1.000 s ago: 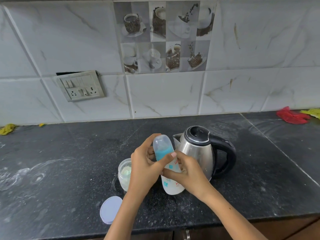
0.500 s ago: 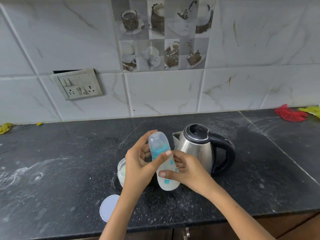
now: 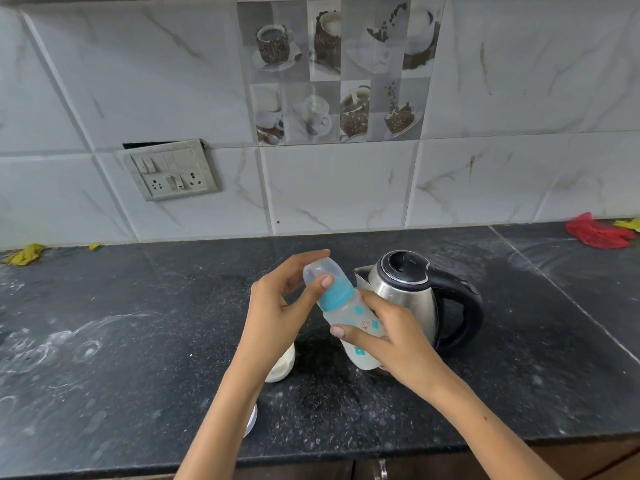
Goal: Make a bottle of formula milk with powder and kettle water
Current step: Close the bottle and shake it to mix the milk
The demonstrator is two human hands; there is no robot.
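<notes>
Both hands are gripping the baby bottle [image 3: 349, 315], holding it tilted above the black counter [image 3: 138, 341], cap end leaning up-left, just in front of the kettle [image 3: 412, 296]. Right hand [image 3: 384, 336] is wrapping the bottle body with fingers curled around the printed part. Left hand [image 3: 277, 306] is pinching the clear dome cap [image 3: 320, 270], thumb on the near side and fingers over the far side, just above the blue collar [image 3: 334, 294].

Progress, judging by the layout: bottle is showing whitish liquid inside and collar and cap are both on, so powder and water are probably already in. Kettle is sitting upright on the counter with lid shut, so pouring looks done. Powder jar [image 3: 282, 367] is standing open behind the left forearm, its round lid [image 3: 250, 422] lying on the counter nearer the edge, partly hidden.

Likely left: tightening or checking the cap, shaking to mix, then closing the jar. Cannot tell whether the collar is fully screwed.
</notes>
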